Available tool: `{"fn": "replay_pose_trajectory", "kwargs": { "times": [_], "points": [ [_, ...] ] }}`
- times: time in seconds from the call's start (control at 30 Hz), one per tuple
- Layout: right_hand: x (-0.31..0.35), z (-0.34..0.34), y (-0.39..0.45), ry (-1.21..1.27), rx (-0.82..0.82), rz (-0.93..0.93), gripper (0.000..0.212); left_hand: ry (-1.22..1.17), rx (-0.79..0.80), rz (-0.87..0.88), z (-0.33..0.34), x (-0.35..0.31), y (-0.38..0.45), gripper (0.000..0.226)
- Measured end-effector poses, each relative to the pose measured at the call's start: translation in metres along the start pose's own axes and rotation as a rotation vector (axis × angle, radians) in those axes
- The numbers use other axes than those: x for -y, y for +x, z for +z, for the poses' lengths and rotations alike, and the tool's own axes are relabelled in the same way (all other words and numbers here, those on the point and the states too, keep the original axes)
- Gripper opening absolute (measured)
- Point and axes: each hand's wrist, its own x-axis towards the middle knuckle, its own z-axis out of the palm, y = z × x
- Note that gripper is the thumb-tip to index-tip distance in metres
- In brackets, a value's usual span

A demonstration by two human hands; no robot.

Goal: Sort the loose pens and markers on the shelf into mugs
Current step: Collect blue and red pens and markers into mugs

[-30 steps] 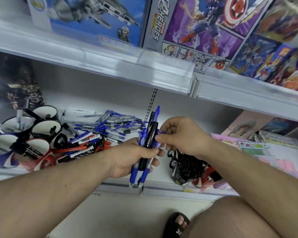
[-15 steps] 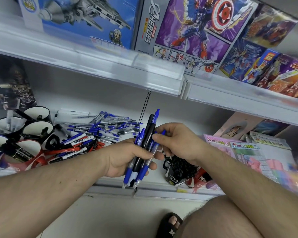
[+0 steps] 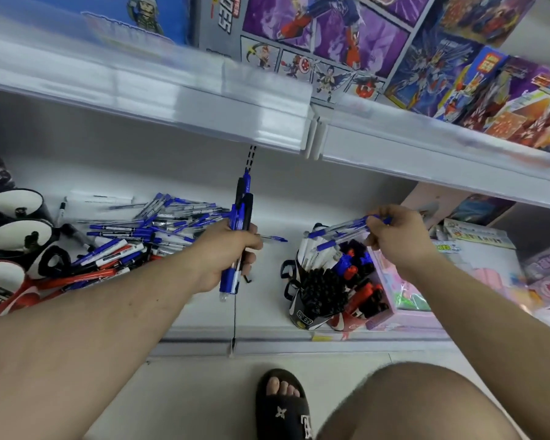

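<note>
Below the right hand (image 3: pixel 397 239): black mug (image 3: pixel 302 308) packed with black-capped markers.
Right fingers pinch blue pens (image 3: pixel 346 227); left hand (image 3: pixel 223 252) grips a pen bundle (image 3: pixel 242 217) upright.

Pens (image 3: pixel 134 246) glossy plastic; mugs (image 3: pixel 15 236) glazed ceramic; shelf (image 3: pixel 267 312) smooth painted metal.
</note>
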Motion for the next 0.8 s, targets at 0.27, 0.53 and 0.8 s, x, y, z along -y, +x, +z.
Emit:
{"fn": "replay_pose_trajectory", "kwargs": {
  "times": [0.27,0.53,0.8],
  "points": [
    [-0.045,-0.008,0.048,-0.324,-0.169,-0.104,0.019,0.02,0.045,0.014,0.035,0.013,0.011,0.014],
    [-0.074,0.027,0.104,-0.529,-0.06,-0.172,0.025,0.035,0.034,-0.001,0.051,0.026,0.042,0.005],
    [-0.111,0.076,0.133,-0.567,0.053,-0.067,0.03,0.044,0.032,-0.051,0.044,0.029,0.065,0.013]
  ]
}}
